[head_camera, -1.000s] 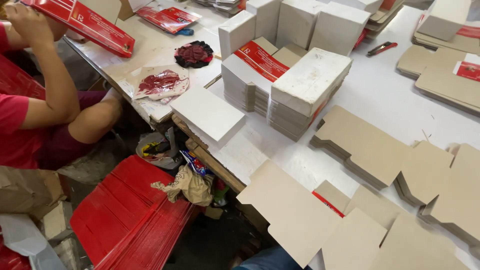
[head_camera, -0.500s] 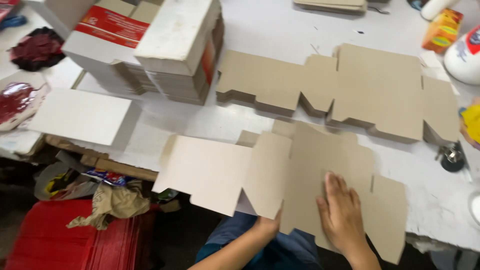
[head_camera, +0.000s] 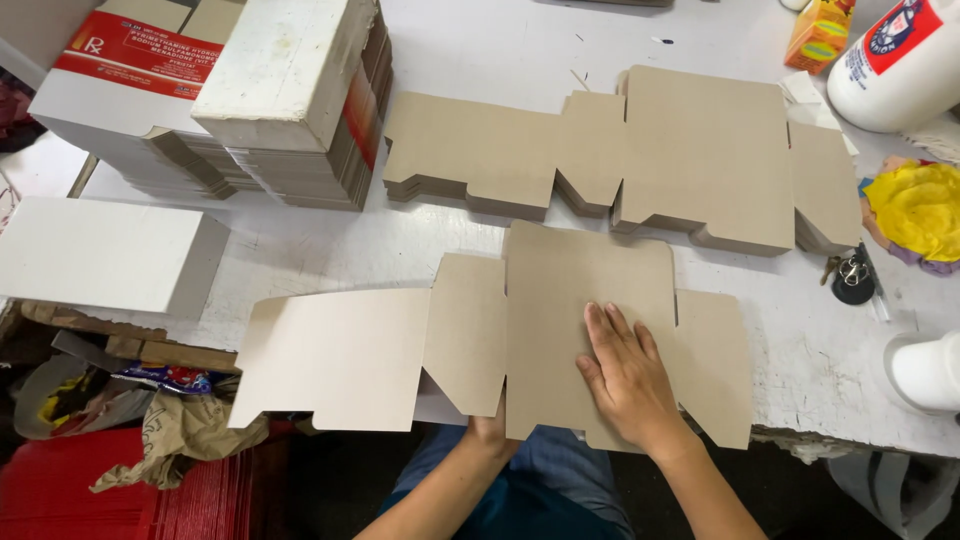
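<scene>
Cardboard blank (head_camera: 560, 300), one, right hand (head_camera: 625, 375) flat on it, left hand (head_camera: 488, 432) gripping its near edge

A worn white worktable (head_camera: 330, 250) fills most of the frame, evenly lit from above. At the lower left, a dim floor area is seen, cluttered with red sheets (head_camera: 60, 490) and crumpled paper (head_camera: 170, 440).

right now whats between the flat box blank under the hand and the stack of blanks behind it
Only a bare strip of white table separates the flat blank from the stack of blanks, seen in the head view.
</scene>
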